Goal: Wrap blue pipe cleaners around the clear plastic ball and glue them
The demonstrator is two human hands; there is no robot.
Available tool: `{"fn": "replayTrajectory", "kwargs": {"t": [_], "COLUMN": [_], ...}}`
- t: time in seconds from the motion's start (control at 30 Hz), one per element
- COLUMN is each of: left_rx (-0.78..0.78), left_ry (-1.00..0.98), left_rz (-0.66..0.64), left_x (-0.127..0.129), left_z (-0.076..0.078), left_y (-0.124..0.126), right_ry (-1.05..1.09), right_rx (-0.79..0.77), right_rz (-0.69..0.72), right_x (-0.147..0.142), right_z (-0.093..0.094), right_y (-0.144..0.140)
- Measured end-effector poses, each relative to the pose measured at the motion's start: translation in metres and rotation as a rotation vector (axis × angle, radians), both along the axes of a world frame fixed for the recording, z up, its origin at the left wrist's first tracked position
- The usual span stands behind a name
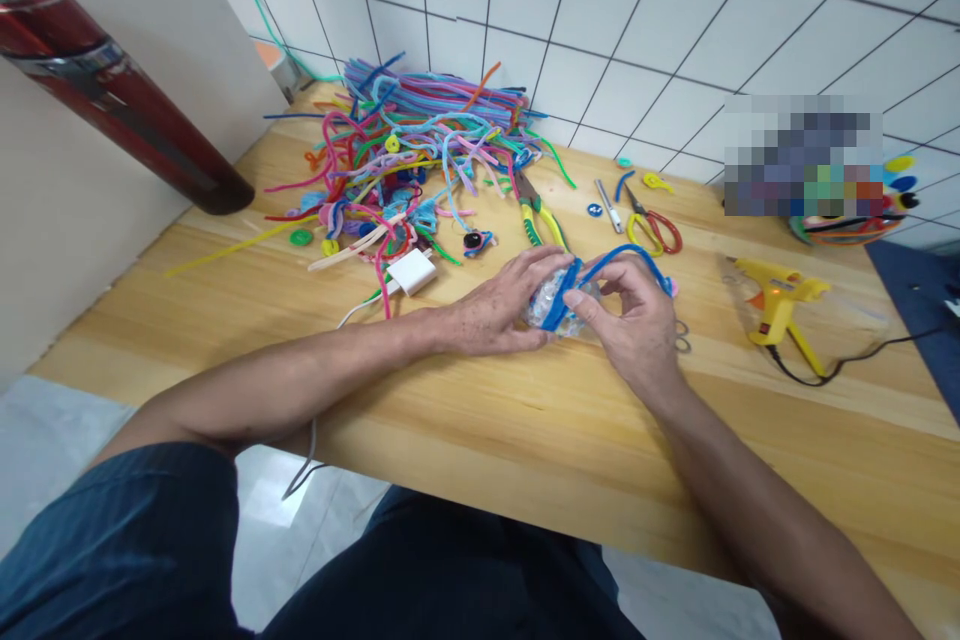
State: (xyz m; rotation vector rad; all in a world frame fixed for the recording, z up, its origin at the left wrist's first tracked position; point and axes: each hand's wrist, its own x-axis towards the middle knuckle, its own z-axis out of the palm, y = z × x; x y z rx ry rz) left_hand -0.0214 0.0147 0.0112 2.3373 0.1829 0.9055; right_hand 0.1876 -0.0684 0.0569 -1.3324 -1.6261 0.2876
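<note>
A blue pipe cleaner (600, 270) sits a little right of the frame centre, on the wooden table (480, 400). It bends around a small clear, crinkled piece (547, 305) that looks like plastic. The left hand (499, 305) lies on this piece and closes its fingers on it. The right hand (637, 320) pinches the blue pipe cleaner between thumb and forefinger, and the blue loop goes over the top of this hand. Just above the hands lie pliers with green and yellow handles (540, 215), and to their right scissors with red and yellow handles (652, 225). Further right stands a yellow glue gun (780, 300) with a black cable. In the upper middle of the frame is a big pile of coloured pipe cleaners (420, 140), and below it a white box (411, 271).
</note>
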Motion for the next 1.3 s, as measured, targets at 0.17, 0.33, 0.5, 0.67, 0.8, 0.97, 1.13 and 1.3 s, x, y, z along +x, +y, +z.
{"fn": "replayTrajectory", "kwargs": {"t": [0.17, 0.33, 0.5, 0.67, 0.8, 0.97, 1.13, 1.3], "left_rx": [-0.018, 0.013, -0.010, -0.059, -0.038, -0.019, 0.001, 0.015], "left_ry": [-0.068, -0.084, -0.033, -0.032, -0.055, -0.060, -0.060, -0.086], "left_rz": [0.009, 0.036, 0.068, 0.062, 0.049, 0.050, 0.069, 0.058], "left_x": [0.001, 0.001, 0.001, 0.002, 0.003, 0.005, 0.005, 0.005], "left_z": [0.002, 0.002, 0.003, 0.007, 0.007, 0.006, 0.003, 0.002], "left_y": [-0.002, -0.004, -0.005, -0.005, -0.006, -0.006, -0.006, -0.005], "right_ry": [0.002, -0.012, -0.009, 0.071, 0.124, 0.053, -0.184, -0.348], "right_rx": [0.006, 0.029, 0.031, -0.032, -0.049, -0.045, -0.038, 0.007], "right_rz": [0.005, 0.014, 0.017, 0.079, 0.103, 0.122, 0.173, 0.207], "right_x": [-0.002, -0.006, -0.005, 0.001, 0.002, 0.001, 0.008, 0.013], "right_z": [0.003, 0.007, 0.005, 0.003, 0.003, 0.007, 0.024, 0.032], "right_y": [-0.002, -0.004, -0.003, -0.003, -0.002, -0.001, -0.004, -0.006]}}
